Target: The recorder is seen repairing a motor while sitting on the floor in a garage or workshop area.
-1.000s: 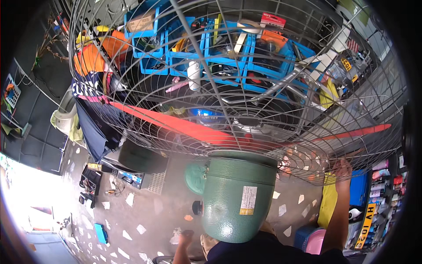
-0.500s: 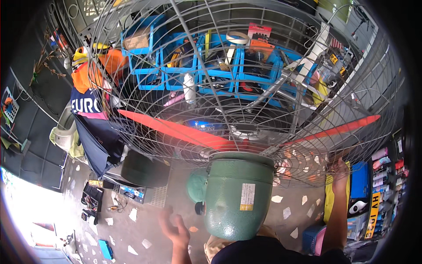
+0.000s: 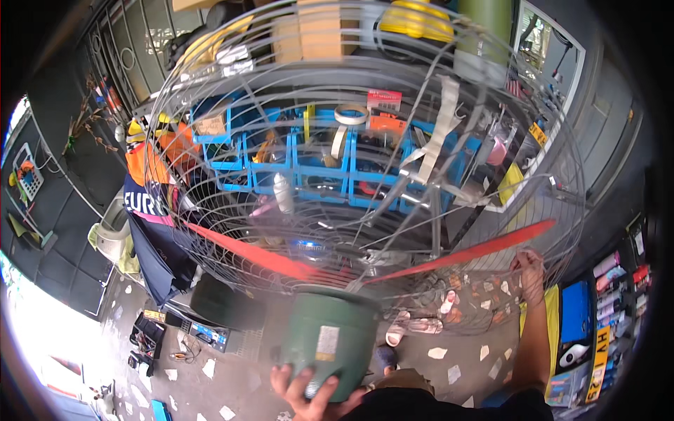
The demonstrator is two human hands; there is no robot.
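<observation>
A large fan with a green motor housing [image 3: 335, 319] fills the middle of the view. Its wire guard [image 3: 210, 259] encloses red blades [image 3: 484, 247]. My left hand [image 3: 316, 396] wraps its spread fingers around the near end of the housing, holding it from below. At the right side, my right hand [image 3: 531, 272] has its fingers curled on the guard's wires, with the forearm reaching up from below. The housing and guard look blurred by motion. My left palm is hidden behind the housing.
Beyond the guard, blue bins [image 3: 323, 158] hold tools and a tape roll [image 3: 351, 114]. A white spray can [image 3: 282, 193] stands before them. At left are a navy umbrella [image 3: 158, 238] and an open tool case [image 3: 147, 333]. Pink slippers [image 3: 398, 328] lie on the floor; packed shelves [image 3: 607, 302] stand at right.
My left hand, free beside the housing before, now grips its near end. The fan has shifted left and nearer to me, and my right hand moved slightly left with the guard.
</observation>
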